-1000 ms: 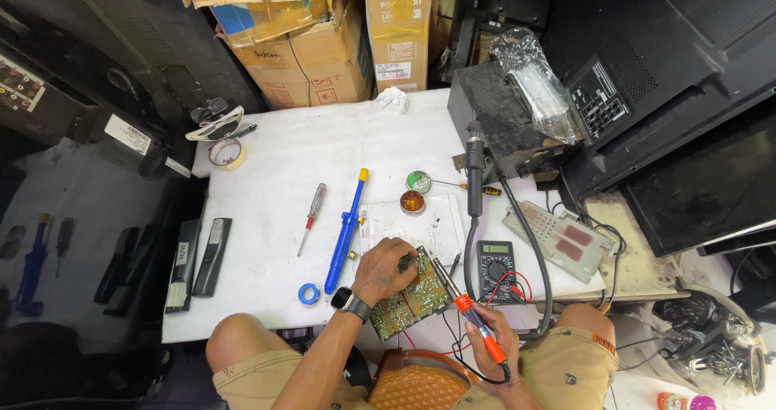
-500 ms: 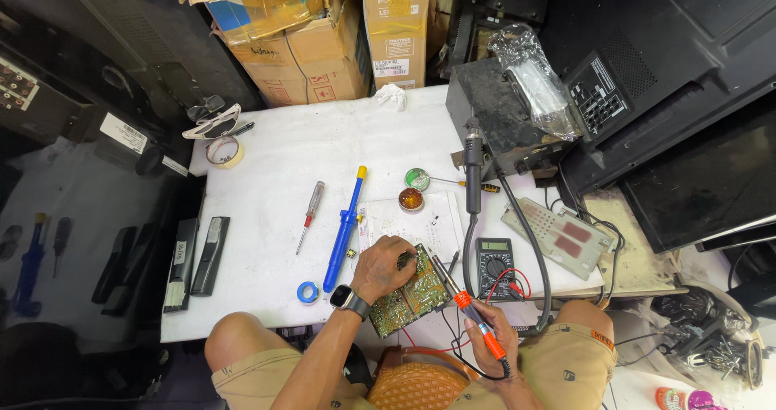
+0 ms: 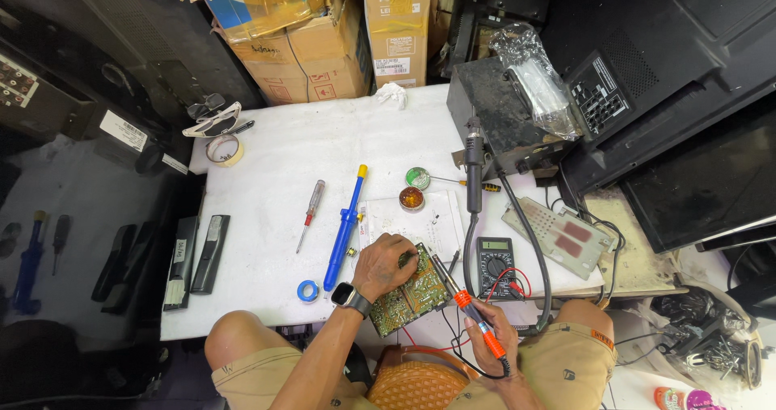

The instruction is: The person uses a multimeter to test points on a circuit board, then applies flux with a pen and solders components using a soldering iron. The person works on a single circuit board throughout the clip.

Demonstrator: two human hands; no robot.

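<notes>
Circuit board, green, lies tilted at the near edge of the white table, partly overhanging toward the person's lap. All positions below are given relative to this board.

Table: extends away from the board to the far side and to the left. Cardboard boxes stand beyond its far edge, well apart from the board.

Dark equipment case: far right of the board, with a clear plastic bag on top.

Grey perforated panel: right of the board, beyond the multimeter.

Blue desoldering pump: just left of the board, lying lengthwise with its yellow tip pointing away.

Multimeter: just right of the board, red and black leads looped beside it.

Red-handled screwdriver: left of the board, past the pump.

Left hand: rests on the board's left part, fingers curled down onto its upper edge, pinning it in place. A smartwatch sits on the wrist.

Right hand: near right of the board, closed around the orange handle of the soldering iron. The iron's tip meets the board's right portion.

Two small round tins: beyond the board, one green, one amber.

Blue tape roll: left of the board, near the table edge.
</notes>
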